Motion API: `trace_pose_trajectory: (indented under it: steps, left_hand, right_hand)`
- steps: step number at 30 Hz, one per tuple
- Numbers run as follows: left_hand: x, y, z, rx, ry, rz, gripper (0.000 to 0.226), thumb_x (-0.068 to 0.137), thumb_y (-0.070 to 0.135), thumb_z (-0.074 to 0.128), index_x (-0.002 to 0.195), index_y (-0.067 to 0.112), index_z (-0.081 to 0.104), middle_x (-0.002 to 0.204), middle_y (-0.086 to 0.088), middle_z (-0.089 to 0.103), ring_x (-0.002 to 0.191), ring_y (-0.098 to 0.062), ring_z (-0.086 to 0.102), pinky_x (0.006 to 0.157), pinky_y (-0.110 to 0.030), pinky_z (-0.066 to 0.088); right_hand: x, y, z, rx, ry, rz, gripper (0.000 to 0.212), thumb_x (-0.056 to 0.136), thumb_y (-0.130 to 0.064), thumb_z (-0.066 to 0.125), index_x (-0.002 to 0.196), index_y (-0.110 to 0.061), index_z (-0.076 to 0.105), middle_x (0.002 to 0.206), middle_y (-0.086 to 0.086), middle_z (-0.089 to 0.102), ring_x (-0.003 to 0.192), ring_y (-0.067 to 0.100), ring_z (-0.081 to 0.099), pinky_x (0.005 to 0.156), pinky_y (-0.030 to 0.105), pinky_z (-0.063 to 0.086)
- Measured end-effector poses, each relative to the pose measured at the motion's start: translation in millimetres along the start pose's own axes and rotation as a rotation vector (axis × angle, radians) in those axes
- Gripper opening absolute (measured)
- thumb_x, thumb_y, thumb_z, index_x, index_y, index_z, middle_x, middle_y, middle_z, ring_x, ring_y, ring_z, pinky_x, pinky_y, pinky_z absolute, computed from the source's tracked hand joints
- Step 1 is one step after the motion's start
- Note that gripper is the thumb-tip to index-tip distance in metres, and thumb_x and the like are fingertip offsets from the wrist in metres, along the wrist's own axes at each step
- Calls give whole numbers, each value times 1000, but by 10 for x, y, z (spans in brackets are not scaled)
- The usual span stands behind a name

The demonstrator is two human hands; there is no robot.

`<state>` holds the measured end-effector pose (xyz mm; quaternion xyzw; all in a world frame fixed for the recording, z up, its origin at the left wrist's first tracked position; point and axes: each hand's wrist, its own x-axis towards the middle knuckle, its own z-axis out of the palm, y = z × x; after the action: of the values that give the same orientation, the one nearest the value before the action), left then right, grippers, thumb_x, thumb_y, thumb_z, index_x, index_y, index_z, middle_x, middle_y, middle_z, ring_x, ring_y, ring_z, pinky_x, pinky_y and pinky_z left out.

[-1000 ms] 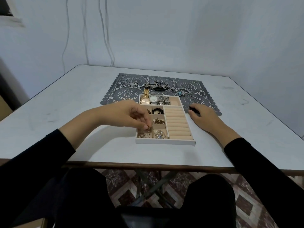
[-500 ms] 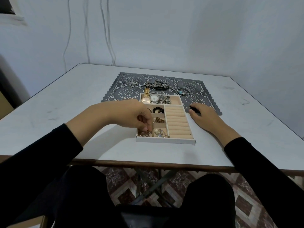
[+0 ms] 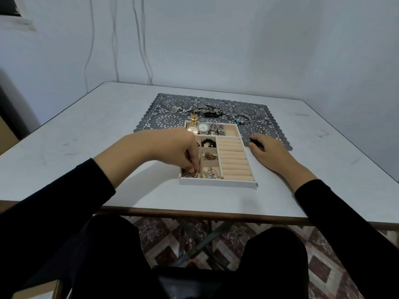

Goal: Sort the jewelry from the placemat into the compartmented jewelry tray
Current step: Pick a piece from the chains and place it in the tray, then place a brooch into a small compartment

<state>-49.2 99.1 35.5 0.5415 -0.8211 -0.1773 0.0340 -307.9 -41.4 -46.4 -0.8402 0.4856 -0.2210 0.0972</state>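
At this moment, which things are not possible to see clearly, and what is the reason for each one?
Head view only:
- Whether the left hand pinches a piece: its curled fingers hide the tips in the near-left compartment of the tray.
- The dark item under the right hand: mostly covered by fingers.
- The pile on the placemat: too small and tangled to count.
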Motion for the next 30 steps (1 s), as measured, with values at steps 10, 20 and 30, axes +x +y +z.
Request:
trace_pose_trajectory:
  steps: [10,20,30]
  left_hand:
    - [-68,-226,-158,-185,114,-9,13,85,22,74,96,29,78,88,15,75,83,3,69,77,-16,52]
    - [362,-817,-115,-227,509,-127,20,98,30,54,111,30,69,94,13,70,82,-6,64,71,-21,49]
    - [883,-1591,-41,-43,593,-298,36,102,25,45,137,18,53,143,-5,49,132,-22,44,110,-38,34]
  right_hand:
    - [27,-6,-29,18,-12,14,32,97,-26,49,124,-11,58,119,6,63,102,17,54,81,22,34]
    - [391,45,-70,106,118,68,30,95,-24,54,121,-9,58,115,7,62,97,17,55,85,25,41]
    - [1061,-32,83,76,72,-22,37,96,-23,51,132,-12,54,130,5,60,117,17,55,100,26,39]
